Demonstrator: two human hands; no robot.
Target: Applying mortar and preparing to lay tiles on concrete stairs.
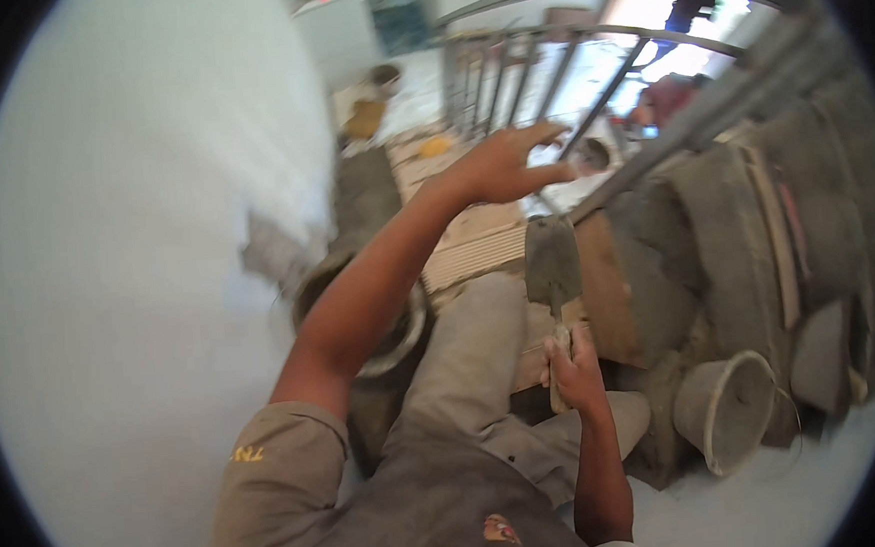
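My right hand [571, 358] grips the handle of a trowel [553, 262], whose mortar-coated blade points up over a brown tiled stair step [604, 288]. My left hand [511, 162] is raised in the air with fingers spread, holding nothing, close to the slanted metal stair railing [650, 150]. My grey trouser leg [468, 357] stretches out below both hands. The picture is blurred by motion.
Rough cement-covered steps [745, 225] climb to the right. A mortar-caked bucket [726, 408] lies tilted at the lower right, and a round pan [401, 326] sits under my left arm. A white wall [135, 242] fills the left. A pale tile [476, 251] lies ahead.
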